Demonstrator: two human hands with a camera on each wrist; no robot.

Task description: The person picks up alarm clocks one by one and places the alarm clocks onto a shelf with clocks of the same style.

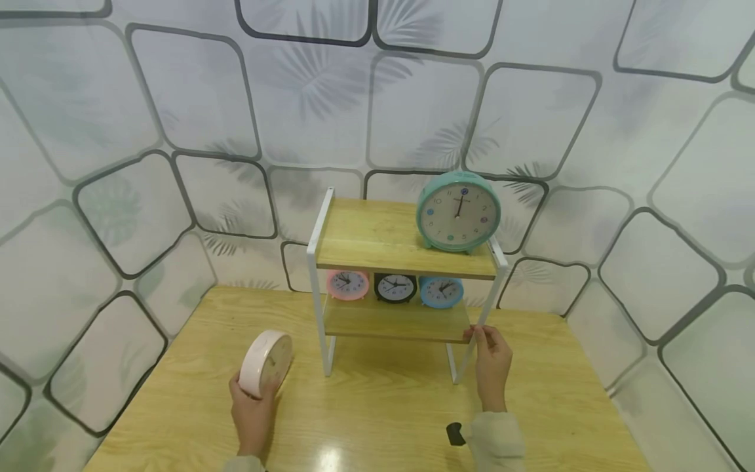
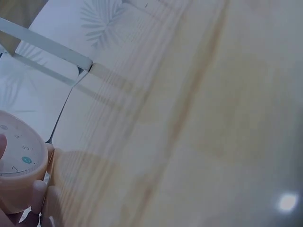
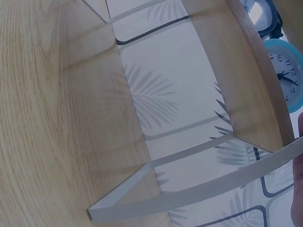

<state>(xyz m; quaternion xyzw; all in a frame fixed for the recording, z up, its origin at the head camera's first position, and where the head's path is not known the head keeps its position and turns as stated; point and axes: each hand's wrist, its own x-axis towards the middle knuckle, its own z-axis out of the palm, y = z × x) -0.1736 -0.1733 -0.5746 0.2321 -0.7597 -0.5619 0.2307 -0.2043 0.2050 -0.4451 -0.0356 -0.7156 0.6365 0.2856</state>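
Observation:
My left hand grips a pale pink round clock by its lower rim, left of a small two-tier shelf. The clock's face is turned to the right. In the left wrist view the clock face shows at the left edge, with fingers around its side. My right hand pinches the shelf's white right front leg, level with the lower board. A large teal clock stands at the right of the top board.
On the lower board stand a small pink clock, a black clock and a blue clock. The shelf rests on a wooden table against patterned walls. A black strap end sticks out beside the right sleeve.

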